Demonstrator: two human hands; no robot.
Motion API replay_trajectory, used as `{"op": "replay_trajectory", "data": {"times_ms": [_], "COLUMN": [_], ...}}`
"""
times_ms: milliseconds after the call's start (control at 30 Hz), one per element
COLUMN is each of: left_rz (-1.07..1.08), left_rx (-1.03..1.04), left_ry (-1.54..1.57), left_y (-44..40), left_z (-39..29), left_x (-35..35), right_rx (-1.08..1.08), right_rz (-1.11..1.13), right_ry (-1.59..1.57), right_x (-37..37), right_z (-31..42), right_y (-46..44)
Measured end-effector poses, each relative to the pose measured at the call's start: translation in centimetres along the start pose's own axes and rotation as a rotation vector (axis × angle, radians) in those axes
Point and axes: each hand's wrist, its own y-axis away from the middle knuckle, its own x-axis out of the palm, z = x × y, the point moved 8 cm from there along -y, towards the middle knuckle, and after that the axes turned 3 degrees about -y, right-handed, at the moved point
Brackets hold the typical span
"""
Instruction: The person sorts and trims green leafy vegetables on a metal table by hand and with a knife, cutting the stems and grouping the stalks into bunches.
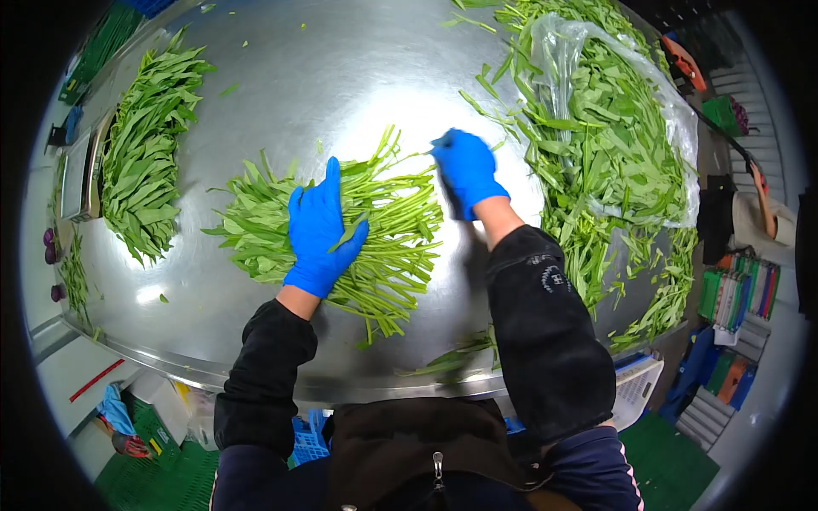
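A loose bunch of long-stemmed leafy greens, looking like water spinach, lies on the steel table with leaves to the left and stems to the right. My left hand, in a blue glove, rests flat on top of the bunch, fingers stretched and thumb apart. A small leaf shows by its thumb. Just beyond the stem ends, my right hand, also blue-gloved, is closed with fingertips pinched. A thin stem runs from the bunch up to those fingertips; the grip itself is partly blurred.
Tidy greens are stacked at the left beside a scale. A large heap of greens with a clear plastic bag covers the right side. Loose leaves lie near the front table edge. Another person's arm shows far right.
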Motion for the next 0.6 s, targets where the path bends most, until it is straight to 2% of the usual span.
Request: {"op": "replay_trajectory", "data": {"times_ms": [33,67,133,167,200,267,300,333,400,467,600], "left_rz": [-0.001,-0.006,-0.066,-0.068,-0.051,-0.027,-0.057,-0.088,-0.088,-0.099,-0.073], "left_rx": [-0.019,-0.031,0.002,-0.003,-0.013,-0.012,0.013,0.036,0.029,0.006,-0.015], "left_ry": [-0.005,-0.002,0.006,0.005,0.0,-0.014,-0.027,-0.038,-0.008,0.029,0.011], "left_y": [0.0,0.1,0.1,0.0,0.0,0.1,0.2,0.3,0.3,0.3,0.2], "left_z": [0.2,0.3,0.0,0.0,-0.1,0.1,0.1,0.0,0.1,0.2,0.2], "left_x": [0.1,0.1,-0.2,-0.2,-0.2,0.0,0.1,0.0,0.0,-0.1,0.1], "right_rx": [-0.015,0.038,-0.011,-0.201,-0.198,-0.432,-0.389,-0.371,-0.247,0.266,0.305], "right_rz": [-0.121,-0.118,-0.098,-0.106,0.08,0.201,0.33,0.563,0.422,0.54,0.438], "right_ry": [-0.032,-0.037,-0.13,-0.276,-0.445,-0.067,0.128,0.284,-0.015,-0.851,-0.734], "right_x": [-1.3,-2.8,-4.1,-3.2,-1.5,0.5,2.7,5.1,5.1,6.0,1.2], "right_z": [-2.2,-3.3,0.4,3.6,6.5,12.6,13.2,13.2,11.3,5.9,-2.9], "right_y": [-0.9,-1.2,-0.9,-0.4,0.3,2.3,2.3,1.8,0.0,-1.2,-1.9]}}
